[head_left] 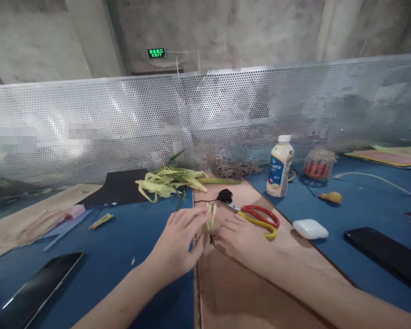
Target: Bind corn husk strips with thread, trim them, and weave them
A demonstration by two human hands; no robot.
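Observation:
Between my two hands lies a small piece of pale green corn husk point(210, 217), split into upright strips, with a dark tie at its lower end. My left hand point(181, 237) is at its left side, fingers stretched and apart, the fingertips close to the strips. On the other side my right hand point(243, 240) has its fingertips at the dark tie, seeming to pinch it; its thumb is partly hidden. Just beyond the hands sits a ball of black thread point(225, 196). Scissors point(260, 217) with red and yellow handles lie beside my right hand, blades toward the thread.
Corn husks point(173, 180) and a heap of grey cord point(236, 168) lie at the back. A bottle point(280, 169), a jar point(318, 163), a white case point(310, 229) and a black phone point(385, 253) are on the right. Another phone point(37, 288) lies left. A perforated metal screen point(140, 123) stands behind.

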